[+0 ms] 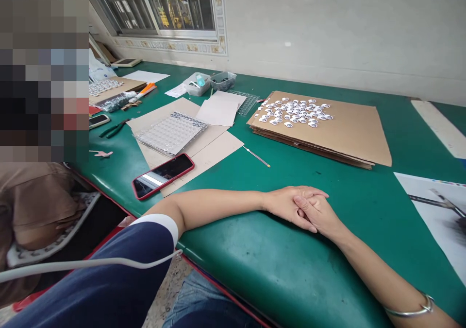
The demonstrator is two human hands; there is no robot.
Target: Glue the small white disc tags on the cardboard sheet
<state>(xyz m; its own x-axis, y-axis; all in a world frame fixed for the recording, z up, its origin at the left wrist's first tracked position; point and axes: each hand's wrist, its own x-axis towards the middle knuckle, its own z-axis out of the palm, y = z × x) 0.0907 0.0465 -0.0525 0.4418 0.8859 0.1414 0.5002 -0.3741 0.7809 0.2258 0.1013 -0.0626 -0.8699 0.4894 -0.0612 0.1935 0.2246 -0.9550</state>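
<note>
My left hand [282,204] and my right hand [324,215] are clasped together on the green tabletop [233,250], fingers closed around each other. I see no object in either one; the space between the palms is hidden. Beyond them lies a thin pen-like stick [257,156] with a yellow end. A stack of brown cardboard sheets [353,129] lies farther back, with many small white pieces with dark round marks [298,110] scattered on top. To the left of my hands, a phone in a red case [163,175] rests partly on a beige card.
A clear tray of small pieces [171,132] and white cards [220,109] lie at centre-left. Behind them stand two plastic boxes [196,83]. Dark-handled pliers [113,129] lie near a seated person at left. White paper [429,211] with a blurred metal tool is at right.
</note>
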